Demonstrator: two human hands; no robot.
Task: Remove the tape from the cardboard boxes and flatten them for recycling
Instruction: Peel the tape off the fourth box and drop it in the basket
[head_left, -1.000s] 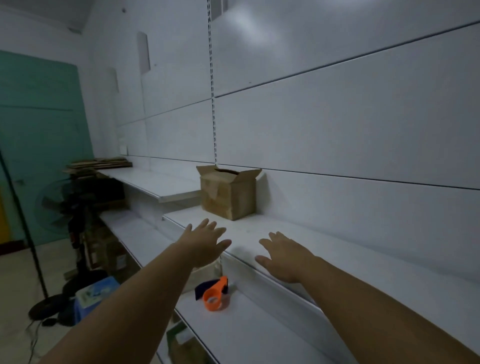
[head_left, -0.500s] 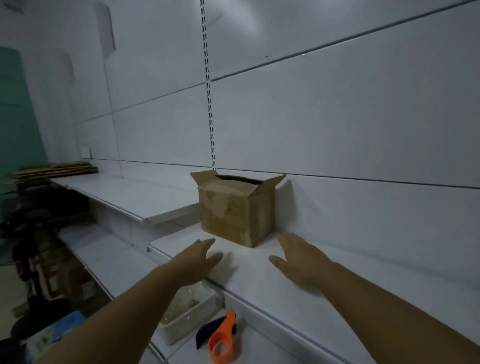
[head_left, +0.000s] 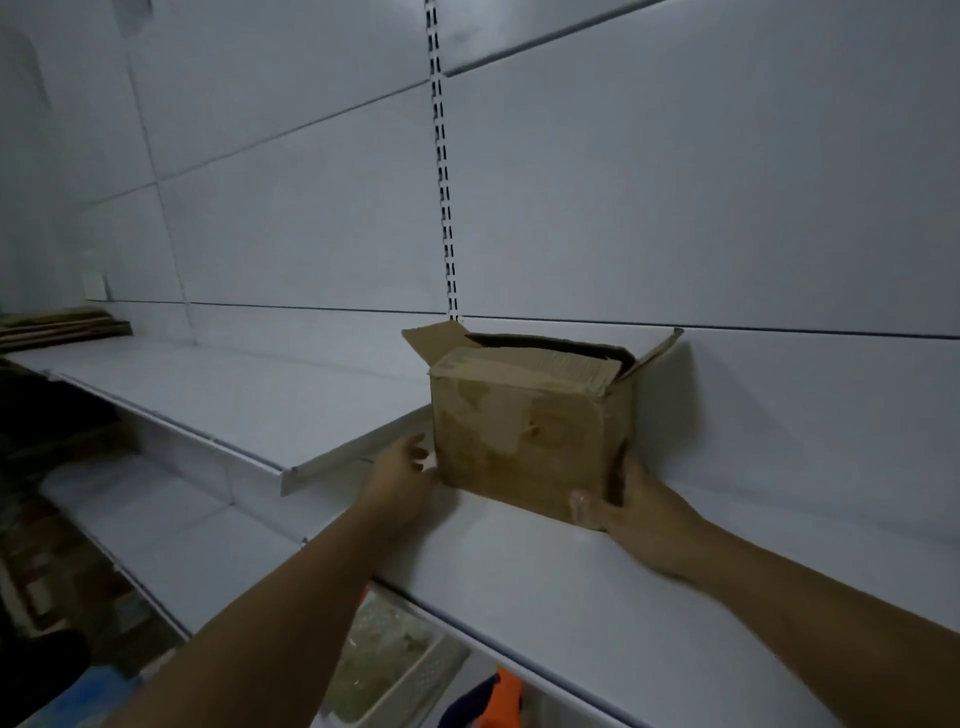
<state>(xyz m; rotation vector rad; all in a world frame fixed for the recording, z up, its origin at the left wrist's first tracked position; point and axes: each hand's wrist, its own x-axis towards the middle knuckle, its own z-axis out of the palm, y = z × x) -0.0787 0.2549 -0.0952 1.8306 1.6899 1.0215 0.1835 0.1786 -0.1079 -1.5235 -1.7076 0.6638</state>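
Observation:
A small brown cardboard box (head_left: 519, 431) stands on the white shelf (head_left: 519, 566) against the wall. Its top flaps are loosely open and pale patches of tape (head_left: 498, 415) show on its front face. My left hand (head_left: 397, 475) touches the box's lower left edge with its fingertips. My right hand (head_left: 639, 514) holds the lower right corner, thumb on the front face and fingers round the right side. The box's underside and rear are hidden.
A second white shelf (head_left: 234, 400) runs off to the left, slightly higher, with flattened cardboard (head_left: 62, 325) stacked at its far end. Below the front edge sit a white basket (head_left: 395, 670) and an orange tape dispenser (head_left: 506, 701). A slotted rail (head_left: 441, 156) climbs the wall.
Both hands moved forward along the shelf and reached the box, left at its left edge, right round its right corner. The view has come closer to the box.

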